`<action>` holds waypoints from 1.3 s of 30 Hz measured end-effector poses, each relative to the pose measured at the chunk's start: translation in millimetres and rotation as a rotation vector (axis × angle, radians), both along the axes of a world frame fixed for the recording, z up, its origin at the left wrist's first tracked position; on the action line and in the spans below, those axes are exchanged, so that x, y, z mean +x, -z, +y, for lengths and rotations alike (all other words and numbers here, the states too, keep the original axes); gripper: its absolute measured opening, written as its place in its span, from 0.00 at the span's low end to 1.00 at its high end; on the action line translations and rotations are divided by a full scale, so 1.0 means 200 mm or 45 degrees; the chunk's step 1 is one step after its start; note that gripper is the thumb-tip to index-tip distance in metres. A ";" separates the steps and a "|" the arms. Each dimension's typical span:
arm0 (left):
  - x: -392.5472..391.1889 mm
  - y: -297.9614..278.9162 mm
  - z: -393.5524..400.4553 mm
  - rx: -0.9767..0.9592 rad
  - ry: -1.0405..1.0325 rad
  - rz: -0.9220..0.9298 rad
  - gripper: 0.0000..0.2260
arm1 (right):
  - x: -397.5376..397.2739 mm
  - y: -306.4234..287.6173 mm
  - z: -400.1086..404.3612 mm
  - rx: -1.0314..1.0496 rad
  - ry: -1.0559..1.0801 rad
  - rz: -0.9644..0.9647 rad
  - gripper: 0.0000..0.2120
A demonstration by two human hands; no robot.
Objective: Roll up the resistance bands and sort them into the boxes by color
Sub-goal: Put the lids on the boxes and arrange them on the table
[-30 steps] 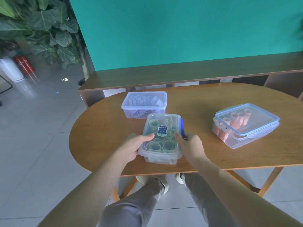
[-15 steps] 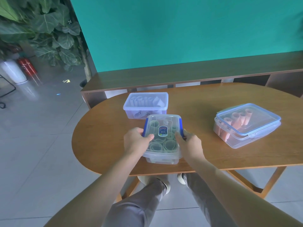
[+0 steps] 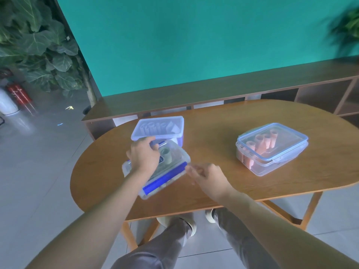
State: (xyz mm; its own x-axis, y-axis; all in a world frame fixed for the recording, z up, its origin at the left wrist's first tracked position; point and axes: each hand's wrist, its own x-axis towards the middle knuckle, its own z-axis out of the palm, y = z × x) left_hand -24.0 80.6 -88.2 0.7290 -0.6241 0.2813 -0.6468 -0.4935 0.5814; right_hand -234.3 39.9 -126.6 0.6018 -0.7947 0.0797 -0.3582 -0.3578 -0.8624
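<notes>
Green box (image 3: 167, 171): set askew near the counter (image 3: 213, 187) front edge, lid on, green rolls seen inside, blurred.
Left hand (image 3: 144, 157): laid on the lid, fingers curled over its far edge.
Right hand (image 3: 208, 176): beside the box's right corner; fingers blurred, state cannot be told.
White box (image 3: 158, 128): just behind, lidded.
Pink box (image 3: 272, 147): well apart to the right, lidded.

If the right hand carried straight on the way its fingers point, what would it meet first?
Most likely the green-band box: the right hand points left at its near side, just short of the blue clip, though motion blur hides the exact gap.
</notes>
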 end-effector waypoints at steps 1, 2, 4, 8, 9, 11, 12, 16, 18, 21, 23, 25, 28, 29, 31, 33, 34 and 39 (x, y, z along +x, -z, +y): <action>-0.07 -0.01 -0.04 -0.073 0.110 -0.003 0.14 | -0.03 -0.02 -0.03 -0.030 0.057 -0.032 0.10; -0.16 -0.02 -0.07 -0.126 0.226 0.024 0.13 | -0.07 -0.03 -0.08 -0.053 0.115 -0.062 0.09; -0.35 -0.03 -0.14 -0.161 0.398 0.118 0.13 | -0.16 -0.06 -0.18 -0.091 0.213 -0.122 0.09; -0.66 0.03 -0.30 -0.126 0.581 0.273 0.12 | -0.41 -0.14 -0.41 -0.230 0.362 -0.134 0.12; -0.72 0.05 -0.34 -0.107 0.609 0.273 0.12 | -0.48 -0.15 -0.47 -0.276 0.395 -0.110 0.13; -0.83 0.07 -0.43 -0.068 0.646 0.284 0.13 | -0.63 -0.17 -0.60 -0.364 0.476 -0.048 0.12; -0.87 0.07 -0.47 -0.053 0.658 0.308 0.15 | -0.71 -0.17 -0.67 -0.409 0.529 0.006 0.12; -0.98 0.13 -0.63 -0.003 0.600 0.375 0.21 | -0.99 -0.08 -0.94 -0.435 0.776 0.387 0.20; -0.99 0.14 -0.70 0.013 0.562 0.401 0.22 | -1.08 -0.05 -1.01 -0.248 0.871 0.494 0.27; -0.99 0.14 -0.80 0.041 0.561 0.401 0.21 | -1.14 0.00 -1.02 0.022 0.828 0.401 0.35; -0.99 0.12 -0.85 0.082 0.650 0.300 0.18 | -1.14 0.04 -1.02 0.097 0.804 0.303 0.36; -1.00 0.11 -0.89 0.132 0.755 0.231 0.14 | -1.14 0.07 -1.01 0.116 0.826 0.245 0.37; -1.01 0.10 -0.91 0.194 0.815 0.314 0.11 | -1.15 0.11 -0.98 0.235 0.889 0.163 0.44; -1.01 0.10 -0.91 0.189 0.819 0.320 0.11 | -1.14 0.12 -0.95 0.299 0.905 0.089 0.43; -1.02 0.10 -0.91 0.178 0.812 0.310 0.11 | -1.13 0.13 -0.88 0.458 0.919 -0.117 0.37; -1.02 0.10 -0.90 0.183 0.801 0.287 0.10 | -1.11 0.16 -0.82 0.614 0.880 -0.389 0.32; -1.02 0.09 -0.89 0.196 0.801 0.278 0.11 | -1.10 0.16 -0.80 0.676 0.861 -0.516 0.30; -1.01 0.05 -0.86 0.403 0.793 0.207 0.20 | -1.08 0.13 -0.74 0.742 0.862 -0.768 0.20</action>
State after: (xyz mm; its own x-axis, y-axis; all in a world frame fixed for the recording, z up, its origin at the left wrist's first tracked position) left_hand -226.8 -91.1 -98.0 0.2281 -0.9715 -0.0638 -0.7805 -0.2216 0.5846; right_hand -449.8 -108.1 -151.9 0.0107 -0.9593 -0.2823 0.2138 0.2780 -0.9365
